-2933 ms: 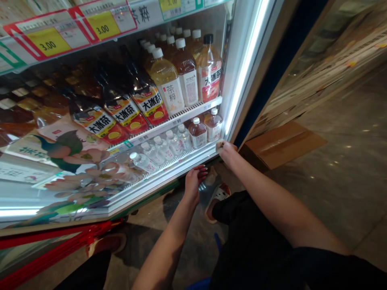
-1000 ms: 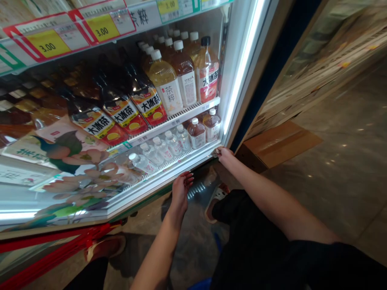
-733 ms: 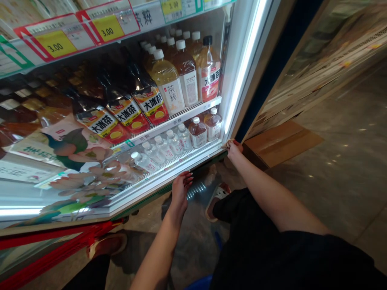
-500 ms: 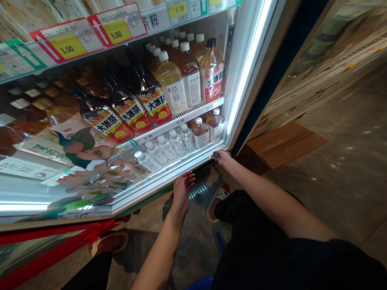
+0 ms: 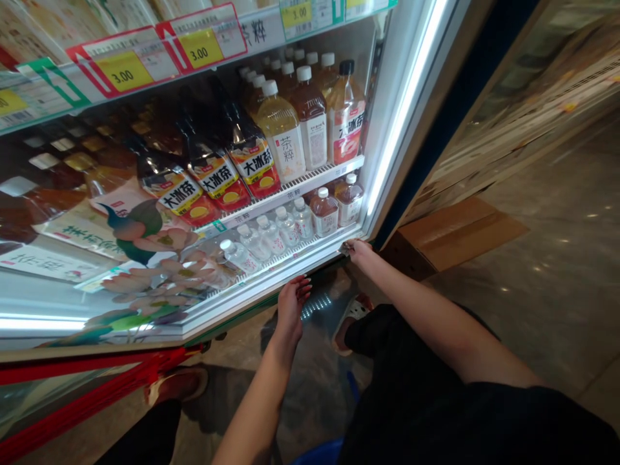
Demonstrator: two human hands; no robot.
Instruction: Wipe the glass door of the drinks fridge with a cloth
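My right hand is closed at the lower front edge of a lit drinks fridge, near its right corner. A small greyish thing shows at its fingertips; I cannot make out what it is. In front of the same edge, further left and lower, hangs my left hand. Its fingers are loosely bent and a little apart, with nothing seen in them. Closest to my hands, on the bottom shelf, stand small clear bottles with white caps and a brown tea bottle.
Larger iced tea bottles line the shelf above, under yellow price tags. A flower-patterned panel covers part of the left side. On the floor at right lies a cardboard box; a red frame stands lower left.
The fridge and its bottles sit slightly further right in view, as the camera has shifted a little. Both hands keep nearly the same place and pose.
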